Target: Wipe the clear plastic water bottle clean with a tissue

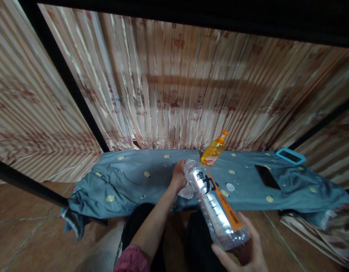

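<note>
A clear plastic bottle with a silver and orange label lies tilted in front of me, its open-looking mouth pointing up and away. My right hand grips its base. Beside the bottle's neck is my left hand, fingers curled and partly hidden behind the neck. A white, tissue-like piece shows just below that hand; whether the hand holds it is unclear. Behind the bottle stands a pump bottle of orange liquid with an orange top. A small white disc rests on the cloth to the right.
A blue-grey patterned cloth covers the long low surface. Toward its right end lie a dark phone and a light-blue framed device. A pleated curtain hangs behind, with dark metal posts around. Bundled fabric sits at lower right.
</note>
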`<state>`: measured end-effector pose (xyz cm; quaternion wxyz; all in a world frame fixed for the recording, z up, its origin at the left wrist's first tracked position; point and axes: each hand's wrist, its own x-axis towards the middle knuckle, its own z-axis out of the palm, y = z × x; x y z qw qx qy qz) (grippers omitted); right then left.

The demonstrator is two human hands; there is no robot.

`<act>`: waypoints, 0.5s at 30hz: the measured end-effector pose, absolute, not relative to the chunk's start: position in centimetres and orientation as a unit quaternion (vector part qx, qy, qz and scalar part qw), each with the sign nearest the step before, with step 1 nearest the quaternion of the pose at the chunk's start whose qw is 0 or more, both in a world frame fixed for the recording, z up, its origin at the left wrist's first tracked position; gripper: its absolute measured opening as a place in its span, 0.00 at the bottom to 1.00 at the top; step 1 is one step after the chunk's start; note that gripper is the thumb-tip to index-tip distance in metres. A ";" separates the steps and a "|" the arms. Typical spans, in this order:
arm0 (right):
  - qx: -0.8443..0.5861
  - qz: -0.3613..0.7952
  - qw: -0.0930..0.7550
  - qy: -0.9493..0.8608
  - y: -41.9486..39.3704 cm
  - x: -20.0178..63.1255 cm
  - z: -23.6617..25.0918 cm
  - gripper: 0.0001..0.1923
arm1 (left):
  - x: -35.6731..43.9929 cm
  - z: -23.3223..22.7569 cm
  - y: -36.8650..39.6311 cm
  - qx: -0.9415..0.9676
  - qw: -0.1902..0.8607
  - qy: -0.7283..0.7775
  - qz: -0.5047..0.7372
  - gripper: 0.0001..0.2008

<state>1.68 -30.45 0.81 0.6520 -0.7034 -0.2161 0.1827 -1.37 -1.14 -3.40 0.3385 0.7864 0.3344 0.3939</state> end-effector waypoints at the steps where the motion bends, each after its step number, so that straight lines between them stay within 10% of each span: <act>1: -0.705 0.179 0.649 -0.223 -30.4 1.7 0.8 0.61 | -1.4 -3.3 -1.1 0.789 0.336 0.332 0.392 0.07; 15: -0.701 0.176 0.651 -0.232 -30.2 2.0 0.6 0.66 | -1.1 -4.1 -0.9 0.798 0.293 0.343 0.399 0.07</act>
